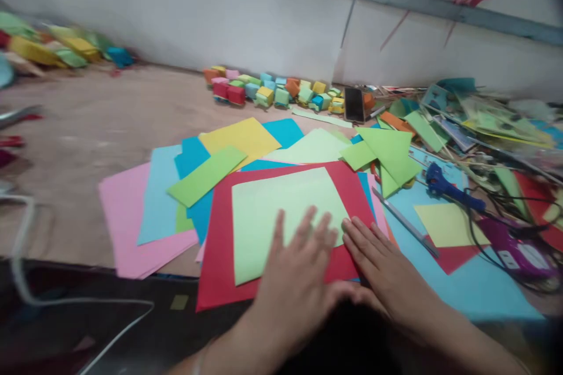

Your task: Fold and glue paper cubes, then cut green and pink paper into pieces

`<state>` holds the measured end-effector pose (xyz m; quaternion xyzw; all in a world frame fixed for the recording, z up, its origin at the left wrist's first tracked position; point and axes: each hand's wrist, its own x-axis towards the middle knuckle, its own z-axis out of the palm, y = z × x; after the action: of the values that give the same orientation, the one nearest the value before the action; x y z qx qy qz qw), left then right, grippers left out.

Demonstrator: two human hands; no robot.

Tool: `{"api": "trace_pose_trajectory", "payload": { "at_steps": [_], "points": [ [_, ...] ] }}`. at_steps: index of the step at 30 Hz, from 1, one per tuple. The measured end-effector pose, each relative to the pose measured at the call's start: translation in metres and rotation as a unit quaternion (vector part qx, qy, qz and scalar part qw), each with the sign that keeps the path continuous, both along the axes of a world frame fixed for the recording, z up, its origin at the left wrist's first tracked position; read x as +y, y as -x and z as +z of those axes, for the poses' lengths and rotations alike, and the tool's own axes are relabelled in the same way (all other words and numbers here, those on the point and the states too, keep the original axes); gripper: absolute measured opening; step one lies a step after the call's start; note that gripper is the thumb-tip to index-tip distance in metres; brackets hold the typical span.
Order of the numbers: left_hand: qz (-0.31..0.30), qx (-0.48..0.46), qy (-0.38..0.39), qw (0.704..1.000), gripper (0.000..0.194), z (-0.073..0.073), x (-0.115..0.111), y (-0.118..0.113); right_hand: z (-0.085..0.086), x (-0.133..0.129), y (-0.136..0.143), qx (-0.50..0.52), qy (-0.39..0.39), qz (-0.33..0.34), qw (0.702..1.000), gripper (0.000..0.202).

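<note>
A pale green sheet of paper (255, 228) lies on a larger red sheet (220, 246) at the table's front edge. My left hand (303, 263) is over the pale green sheet with its fingers spread. To its right, my right hand (378, 263) rests with straight fingers near the right edges of both sheets. The thumbs of both hands come close together below the red sheet. Under and around these sheets are pink (127, 205), light blue (162, 193), yellow (241, 140) and blue sheets. A bright green strip (206, 176) crosses them on the left.
Several small colourful folded blocks (272, 91) stand along the wall beside a phone (354, 105). On the right lie a metal ruler-like strip (407, 222), a blue-handled tool (453, 187), a purple device (514, 246), black cables and paper scraps. A white cable (21, 258) hangs at left.
</note>
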<state>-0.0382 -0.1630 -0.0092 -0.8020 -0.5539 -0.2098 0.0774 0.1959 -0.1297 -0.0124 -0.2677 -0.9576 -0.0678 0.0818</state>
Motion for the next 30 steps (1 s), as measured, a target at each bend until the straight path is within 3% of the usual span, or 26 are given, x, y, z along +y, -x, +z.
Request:
{"api": "trace_pose_trajectory", "payload": {
  "at_steps": [2, 4, 8, 14, 19, 23, 27, 30],
  "points": [
    [-0.063, 0.011, -0.005, 0.998, 0.072, -0.001, -0.005, -0.02, -0.003, 0.001, -0.001, 0.007, -0.01, -0.004, 1.0, 0.076],
    [-0.06, 0.027, -0.013, 0.998, 0.089, -0.006, -0.009, -0.029, -0.007, 0.002, -0.003, 0.009, -0.021, -0.003, 1.0, 0.071],
    [-0.033, 0.077, -0.001, 0.996, 0.093, -0.012, -0.027, -0.01, -0.012, 0.004, -0.007, 0.006, -0.035, 0.004, 0.999, 0.069],
    [-0.013, 0.132, -0.017, 0.991, 0.073, 0.0, -0.062, 0.045, -0.011, 0.004, -0.006, 0.012, -0.029, -0.002, 0.999, 0.069],
    [-0.008, 0.136, -0.018, 0.991, 0.066, 0.003, -0.079, 0.072, -0.01, 0.002, -0.005, 0.025, -0.014, -0.011, 1.0, 0.068],
    [0.047, 0.113, -0.021, 0.992, 0.054, 0.002, -0.082, 0.091, -0.01, 0.002, -0.005, 0.028, -0.004, -0.015, 0.999, 0.068],
    [0.087, 0.067, -0.055, 0.992, 0.032, 0.004, -0.075, 0.094, -0.01, 0.002, -0.004, 0.039, -0.004, -0.014, 0.999, 0.069],
    [0.066, 0.02, -0.065, 0.996, 0.025, 0.004, -0.061, 0.081, -0.01, 0.001, -0.002, 0.043, -0.005, -0.018, 0.999, 0.068]
  ]
}}
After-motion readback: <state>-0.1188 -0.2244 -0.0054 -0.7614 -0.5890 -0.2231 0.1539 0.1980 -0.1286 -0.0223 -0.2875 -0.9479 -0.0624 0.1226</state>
